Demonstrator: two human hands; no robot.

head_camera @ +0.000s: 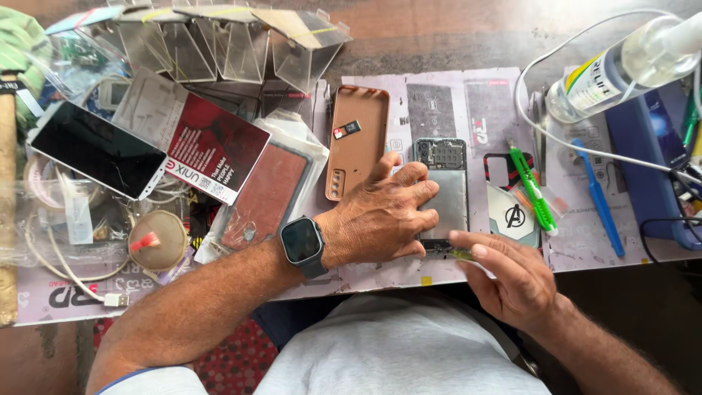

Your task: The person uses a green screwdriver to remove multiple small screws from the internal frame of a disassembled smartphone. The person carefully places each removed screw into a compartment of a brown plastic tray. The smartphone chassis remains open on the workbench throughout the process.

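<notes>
We see the left hand (384,219) lying flat on the opened grey phone with its back cover off (444,192), which sits on the worktop (409,274). The right hand (504,274) pinches a small yellow-green tool (462,254) at the phone's bottom edge. Just left of the phone lies a tan plastic phone case (357,139); to its right lies a green cutter knife (532,189).

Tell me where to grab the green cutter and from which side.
Grip the green cutter at mid-handle, pinching its long sides from above. It lies flat and slanted on the mat, clear of both hands. Come from the right: the blue tool lies apart on that side, while the opened phone and left hand crowd the other.
</notes>
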